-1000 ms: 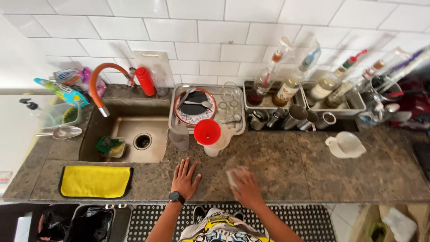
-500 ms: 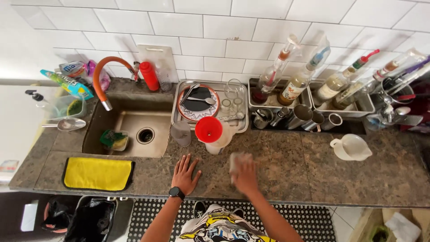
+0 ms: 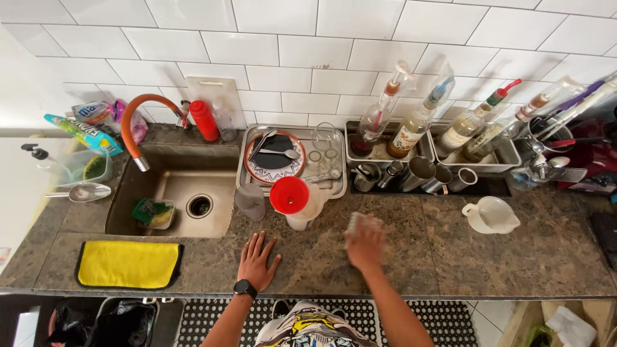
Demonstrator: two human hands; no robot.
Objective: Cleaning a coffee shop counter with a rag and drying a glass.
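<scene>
- While the left hand [image 3: 258,260] rests flat, fingers spread, the right hand [image 3: 366,244] presses a pale cloth [image 3: 357,223] onto the granite counter [image 3: 450,257].
- Wiping looks midway; counter right of it seems untouched.

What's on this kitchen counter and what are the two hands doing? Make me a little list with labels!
Place: dark stone counter under white wall tiles
Left hand: flat on the counter, fingers spread, holding nothing; a black watch on the wrist
Right hand: pressing a pale cloth on the counter, blurred
Just behind the hands: white jug with a red funnel on top
Sink: orange tap, green sponge
Left front: yellow cloth
Right: white pitcher
</scene>
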